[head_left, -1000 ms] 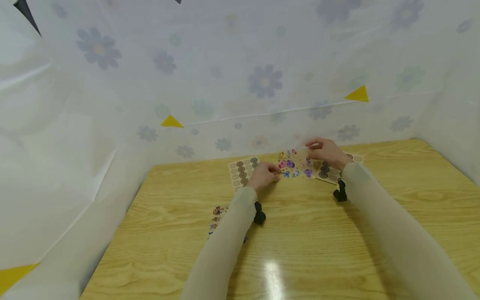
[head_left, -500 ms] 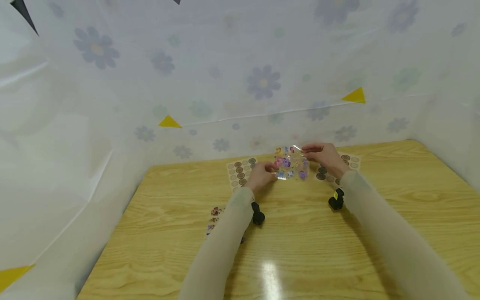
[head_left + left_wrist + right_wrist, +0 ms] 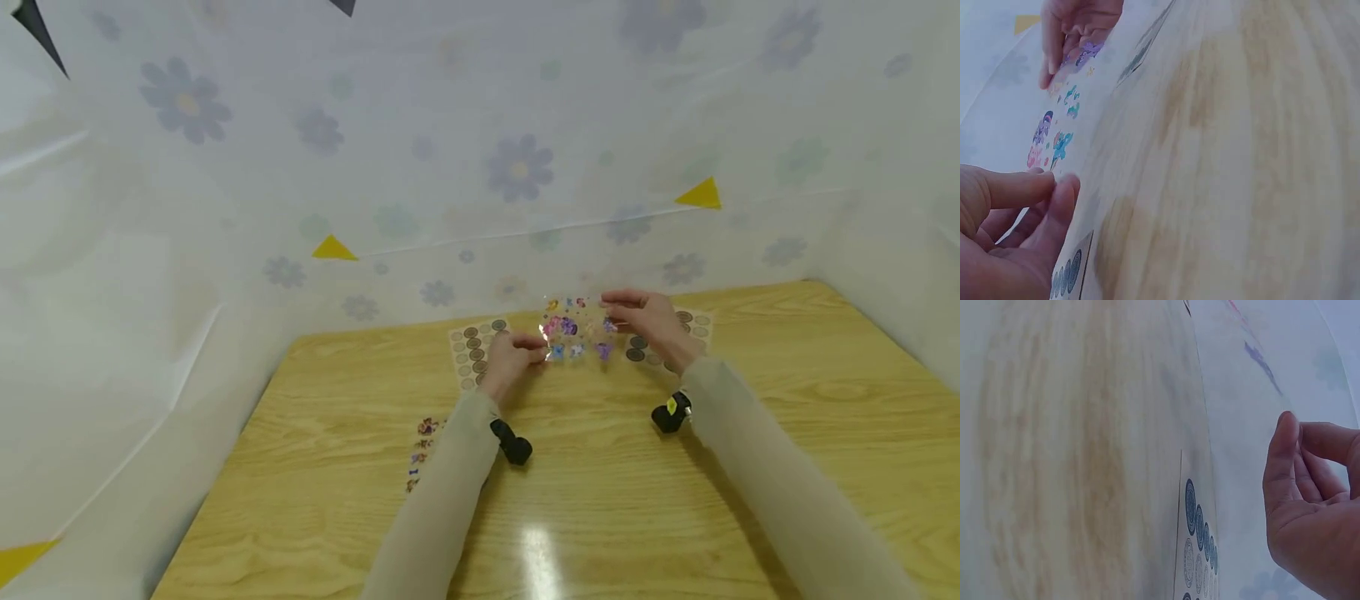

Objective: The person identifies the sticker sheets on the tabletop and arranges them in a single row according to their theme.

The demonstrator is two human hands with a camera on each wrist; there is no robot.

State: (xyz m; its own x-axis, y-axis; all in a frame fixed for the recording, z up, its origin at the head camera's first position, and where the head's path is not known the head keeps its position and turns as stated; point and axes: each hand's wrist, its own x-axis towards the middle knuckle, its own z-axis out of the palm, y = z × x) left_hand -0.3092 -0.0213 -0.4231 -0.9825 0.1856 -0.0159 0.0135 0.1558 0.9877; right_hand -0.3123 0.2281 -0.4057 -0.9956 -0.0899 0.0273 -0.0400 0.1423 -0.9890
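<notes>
Between both hands, in the head view, is a clear sticker sheet [image 3: 567, 325] printed with small colourful pony figures. My left hand [image 3: 512, 358] pinches its left edge between thumb and fingers, as the left wrist view shows with the sheet [image 3: 1062, 147] at the fingertips. At the opposite edge my right hand [image 3: 651, 321] pinches it too; in the right wrist view the thumb and forefinger of that hand [image 3: 1310, 494] meet on the film. The sheet stands raised above the wooden table, tilted toward me.
Behind the hands lie two cards with rows of round dark and pale prints, a left card [image 3: 467, 354] and a right card [image 3: 697, 325]. Another sticker sheet [image 3: 422, 446] lies partly under the left sleeve. A flower-patterned curtain [image 3: 420, 192] rises at the table's [image 3: 600, 500] back edge.
The clear sheet, flat near the table's back a second ago, is lifted and tilted upright. Both hands now pinch it, and the right hand has come slightly lower and closer to its edge.
</notes>
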